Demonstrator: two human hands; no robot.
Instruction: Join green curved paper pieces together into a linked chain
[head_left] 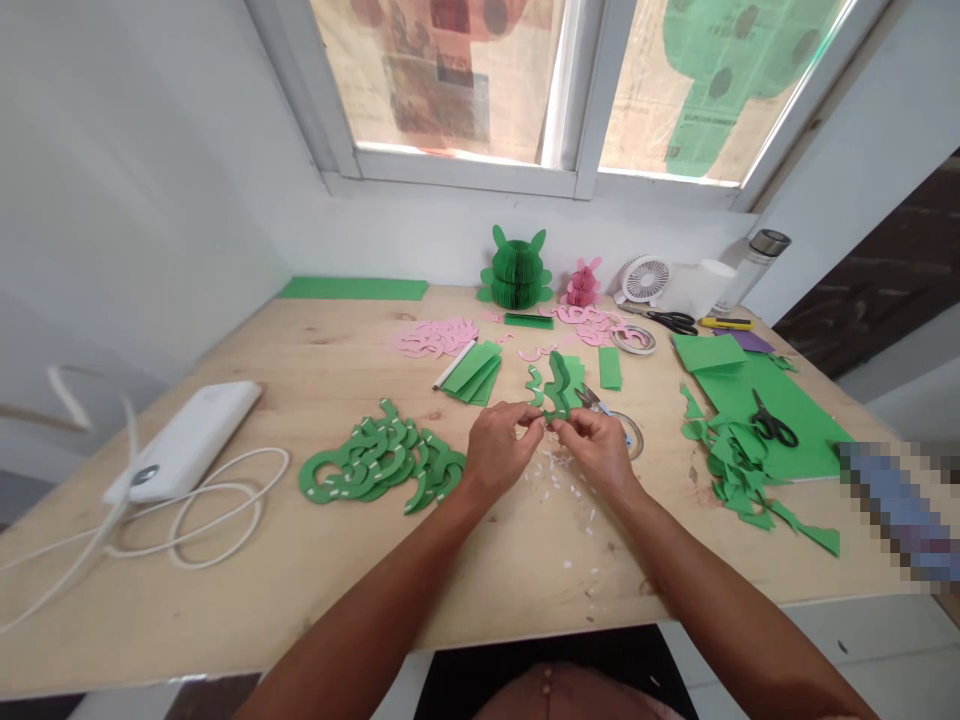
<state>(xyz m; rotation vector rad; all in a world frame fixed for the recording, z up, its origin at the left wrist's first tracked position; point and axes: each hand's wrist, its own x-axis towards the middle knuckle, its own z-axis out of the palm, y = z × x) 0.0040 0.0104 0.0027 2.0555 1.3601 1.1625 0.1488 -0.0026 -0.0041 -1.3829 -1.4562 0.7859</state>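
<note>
Both hands meet over the middle of the table, pinching a wavy green paper cutout (558, 378) that stands up between the fingertips. My left hand (504, 442) grips its lower left side, and my right hand (598, 448) its lower right. Just left of it lies another wavy green strip (534, 384) with white tape bits. Tweezers (592, 399) and a tape roll (634, 436) sit by my right hand, the roll partly hidden. A heap of curved green cutouts (382, 455) with white tape pieces lies left of my left hand. Small white scraps (559, 480) are scattered below the hands.
Pink cutouts (439, 338), green cards (474, 374) and honeycomb paper figures (516, 270) stand or lie toward the wall. At right are scissors (772, 420), green scraps (739, 465) and green sheets (802, 425). A white power bank (199, 435) with a looped cable (217, 488) is at left.
</note>
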